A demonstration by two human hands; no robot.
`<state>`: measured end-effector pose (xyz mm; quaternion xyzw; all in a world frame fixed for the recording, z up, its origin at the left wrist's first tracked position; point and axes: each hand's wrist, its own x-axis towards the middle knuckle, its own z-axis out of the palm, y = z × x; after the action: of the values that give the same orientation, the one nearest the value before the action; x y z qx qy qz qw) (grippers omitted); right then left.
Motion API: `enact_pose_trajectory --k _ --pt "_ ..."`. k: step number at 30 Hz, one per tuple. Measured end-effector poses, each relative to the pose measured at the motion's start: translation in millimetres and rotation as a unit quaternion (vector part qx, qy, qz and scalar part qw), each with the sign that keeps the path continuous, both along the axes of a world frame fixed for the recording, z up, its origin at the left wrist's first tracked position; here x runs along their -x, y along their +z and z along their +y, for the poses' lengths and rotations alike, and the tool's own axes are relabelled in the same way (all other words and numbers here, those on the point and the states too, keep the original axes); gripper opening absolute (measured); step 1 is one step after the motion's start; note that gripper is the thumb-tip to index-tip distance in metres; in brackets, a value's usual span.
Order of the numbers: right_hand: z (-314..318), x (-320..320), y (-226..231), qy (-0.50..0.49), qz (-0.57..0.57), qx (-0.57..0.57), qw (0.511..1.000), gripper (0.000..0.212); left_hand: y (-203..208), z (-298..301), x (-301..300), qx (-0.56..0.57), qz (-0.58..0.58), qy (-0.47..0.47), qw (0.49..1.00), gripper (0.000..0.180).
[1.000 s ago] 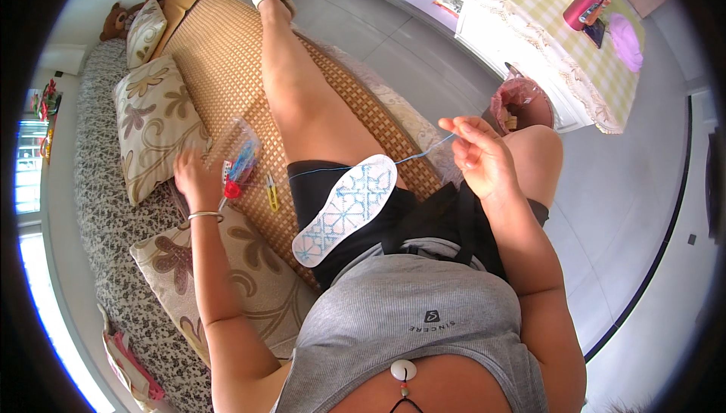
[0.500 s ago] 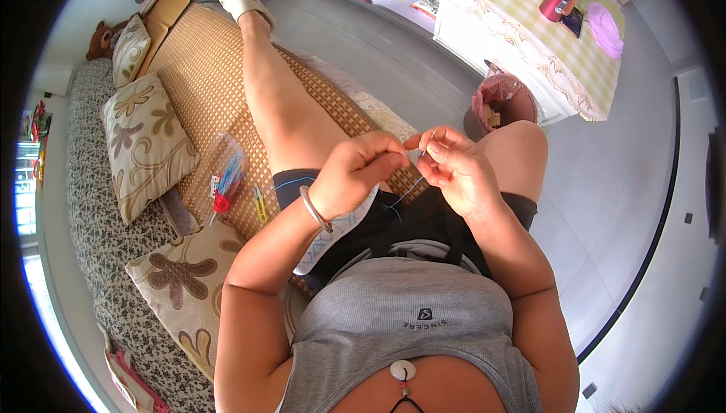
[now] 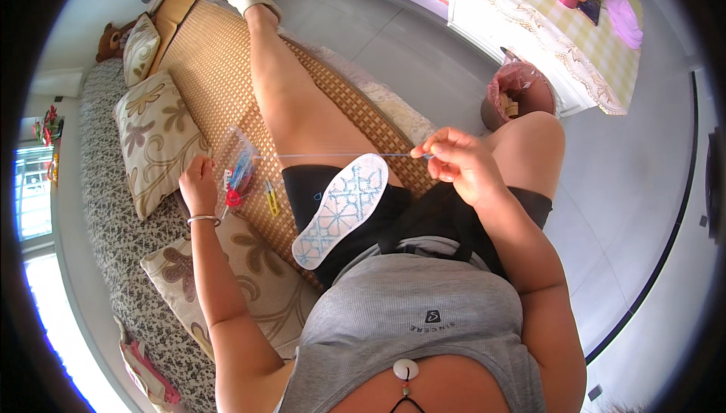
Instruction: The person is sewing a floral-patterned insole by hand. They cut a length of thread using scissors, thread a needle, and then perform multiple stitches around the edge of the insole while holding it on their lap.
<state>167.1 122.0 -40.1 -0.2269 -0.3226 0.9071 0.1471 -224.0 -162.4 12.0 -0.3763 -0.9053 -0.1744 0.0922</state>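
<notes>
A pale blue thread [image 3: 325, 156] stretches nearly straight across in front of me, above my thighs. At its left, my left hand [image 3: 199, 186] is closed in a fist with a bracelet on the wrist; the thread's end seems to be inside it. My right hand [image 3: 460, 162] pinches the other end between thumb and forefinger, and whether a needle is there is too small to tell. On my left thigh lies a white insole [image 3: 344, 209], stitched with a blue pattern, touched by neither hand.
Beside my left thigh, a clear plastic bag [image 3: 242, 157] with blue thread and a red item lies near a yellow-handled tool [image 3: 271, 198] on the woven mat [image 3: 219, 57]. Cushions [image 3: 162, 141] line the left. A lined bin [image 3: 522, 99] stands before the covered table [image 3: 560, 31].
My left hand has moved far left, away from the right hand, drawing the thread out between them. The insole, partly hidden before, now shows fully. The view has shifted slightly.
</notes>
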Motion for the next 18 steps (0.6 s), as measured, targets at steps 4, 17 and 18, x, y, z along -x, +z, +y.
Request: enact_pose_trajectory --k 4,17,18 --pt "-19.9 20.1 -3.0 0.039 0.015 0.019 0.999 0.007 -10.6 -19.8 3.2 0.031 0.000 0.039 0.999 0.007" --pt "-36.6 26.5 7.7 0.060 0.078 0.076 0.992 0.010 -37.1 -29.1 4.0 0.031 0.021 0.086 0.996 0.012" --pt "-37.4 26.3 8.4 0.055 0.076 0.060 0.994 0.010 -37.0 -31.3 6.1 0.030 0.030 0.080 0.996 0.013"
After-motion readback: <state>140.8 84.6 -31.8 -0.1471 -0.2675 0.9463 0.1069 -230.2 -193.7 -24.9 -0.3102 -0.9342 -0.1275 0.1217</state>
